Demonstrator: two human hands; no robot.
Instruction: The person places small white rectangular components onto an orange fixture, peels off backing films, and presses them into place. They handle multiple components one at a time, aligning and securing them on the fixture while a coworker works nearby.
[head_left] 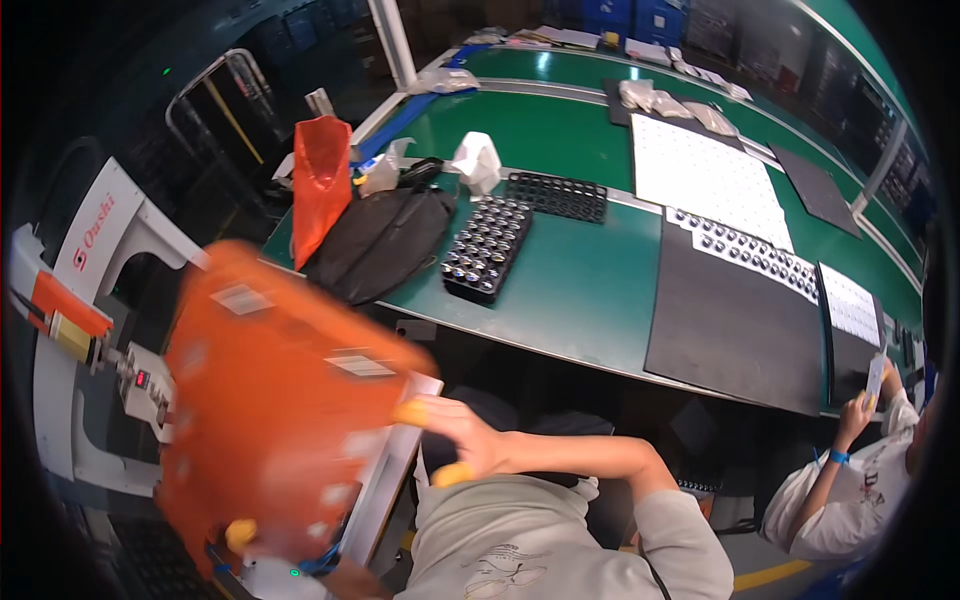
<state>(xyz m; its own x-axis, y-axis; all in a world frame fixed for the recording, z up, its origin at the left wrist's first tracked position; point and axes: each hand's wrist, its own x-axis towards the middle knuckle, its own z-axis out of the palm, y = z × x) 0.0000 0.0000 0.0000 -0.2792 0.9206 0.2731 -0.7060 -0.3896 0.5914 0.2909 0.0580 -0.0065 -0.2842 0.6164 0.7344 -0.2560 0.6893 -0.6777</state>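
A large orange plastic piece, smeared by motion, fills the lower left; white label-like patches show on it. My right hand is at its right edge, yellow covers on the fingertips, thumb and forefinger apart. Whether a fingertip touches the orange piece is unclear. Only a yellow-covered fingertip and blurred parts of my left hand show, against the lower part of the orange piece. A blue band is near that wrist. Behind the orange piece stands a white press-like machine with a small red display.
On the green table are a black tray of shiny round parts, another black tray, a black bag, an orange bag, and white sheets on dark mats. A co-worker works at the right, holding a pale strip.
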